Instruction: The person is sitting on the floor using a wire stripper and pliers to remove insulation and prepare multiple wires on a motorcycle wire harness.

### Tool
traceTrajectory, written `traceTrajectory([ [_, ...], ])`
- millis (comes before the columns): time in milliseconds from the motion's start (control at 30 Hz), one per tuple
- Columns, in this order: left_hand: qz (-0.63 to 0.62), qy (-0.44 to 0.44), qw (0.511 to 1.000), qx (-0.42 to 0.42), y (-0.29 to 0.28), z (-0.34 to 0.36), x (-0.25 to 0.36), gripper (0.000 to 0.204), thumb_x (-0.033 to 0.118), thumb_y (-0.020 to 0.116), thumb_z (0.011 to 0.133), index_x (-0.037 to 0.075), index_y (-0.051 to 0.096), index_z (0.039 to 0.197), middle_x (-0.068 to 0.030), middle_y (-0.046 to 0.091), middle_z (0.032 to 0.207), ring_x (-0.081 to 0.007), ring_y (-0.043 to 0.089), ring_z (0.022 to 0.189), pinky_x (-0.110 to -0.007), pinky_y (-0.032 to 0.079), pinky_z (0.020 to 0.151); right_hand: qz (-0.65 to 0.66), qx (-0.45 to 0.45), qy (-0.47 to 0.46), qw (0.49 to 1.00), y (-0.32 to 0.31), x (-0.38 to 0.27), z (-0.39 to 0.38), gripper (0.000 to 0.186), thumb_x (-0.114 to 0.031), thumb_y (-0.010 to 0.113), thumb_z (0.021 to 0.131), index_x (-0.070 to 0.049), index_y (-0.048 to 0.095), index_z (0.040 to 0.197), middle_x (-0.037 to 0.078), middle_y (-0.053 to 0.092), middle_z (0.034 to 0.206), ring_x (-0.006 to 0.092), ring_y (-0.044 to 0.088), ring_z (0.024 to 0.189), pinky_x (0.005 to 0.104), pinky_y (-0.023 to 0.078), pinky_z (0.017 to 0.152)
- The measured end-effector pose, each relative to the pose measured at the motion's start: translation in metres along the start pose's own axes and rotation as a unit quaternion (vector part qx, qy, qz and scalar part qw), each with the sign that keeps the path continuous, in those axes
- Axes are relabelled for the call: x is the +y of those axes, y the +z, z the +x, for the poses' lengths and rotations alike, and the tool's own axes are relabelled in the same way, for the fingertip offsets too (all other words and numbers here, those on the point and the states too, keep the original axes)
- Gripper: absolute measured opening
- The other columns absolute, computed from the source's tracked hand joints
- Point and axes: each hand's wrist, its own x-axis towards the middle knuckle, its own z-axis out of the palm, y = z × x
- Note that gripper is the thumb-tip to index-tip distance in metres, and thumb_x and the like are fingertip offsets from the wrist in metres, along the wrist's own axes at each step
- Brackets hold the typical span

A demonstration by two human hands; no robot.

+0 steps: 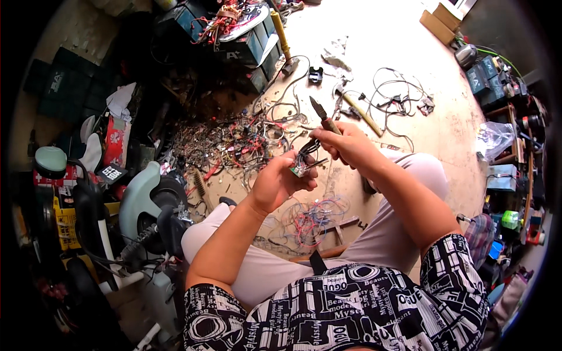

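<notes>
In front of my chest, my left hand (275,184) is closed round the edge of a small green circuit board (299,171). Dark wires (305,153) rise from the board toward my other hand. My right hand (351,143) grips a knife-like tool by its brown handle (331,125), and the dark pointed blade (318,108) points up and away to the left. The fingertips of the right hand are beside the wires; whether they also pinch them cannot be made out. Both hands are close together, above the floor and between my bent knees.
Wire scraps and small parts (234,140) cover the floor to the left. A tangle of thin coloured wires (316,216) lies below my hands. Farther off are a yellow rod-like handle (362,113) and black cables (404,99). A green-grey scooter-like machine (140,196) stands left; cluttered shelves (515,140) stand right.
</notes>
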Motion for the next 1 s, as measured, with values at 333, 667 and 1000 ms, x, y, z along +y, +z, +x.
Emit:
traceTrajectory([
  [333,0.191,0.096,0.970,0.111,-0.009,0.008,0.014,0.034,0.025,0.032,0.093,0.004,0.049,0.113,-0.0075,0.058,0.086,-0.0160,0.056,0.070,-0.030,0.048,0.068,0.052,-0.001,-0.054,0.997,0.010,0.011,0.028,0.022,-0.026,0.067,0.085,-0.011,0.055,0.075,-0.005,0.048,0.061,0.0040,0.043,0.054,0.0207,0.033,0.050],
  [667,0.201,0.110,0.963,0.141,-0.002,0.013,0.016,0.032,0.036,0.039,0.097,0.006,0.050,0.098,-0.0034,0.057,0.077,-0.0102,0.051,0.061,-0.024,0.044,0.061,-0.076,0.081,-0.122,0.986,0.012,0.019,0.049,0.026,-0.025,0.064,0.086,0.000,0.060,0.080,0.000,0.052,0.064,0.0097,0.044,0.061,0.0282,0.038,0.057],
  [1000,0.071,0.033,0.995,0.064,0.008,0.020,0.027,0.035,0.039,0.039,0.094,0.007,0.052,0.087,-0.0035,0.053,0.069,-0.0133,0.043,0.056,-0.026,0.038,0.055,0.015,0.111,-0.160,0.981,0.008,0.015,0.057,0.026,-0.024,0.063,0.086,-0.002,0.056,0.076,-0.003,0.048,0.063,0.0071,0.041,0.061,0.0265,0.035,0.055],
])
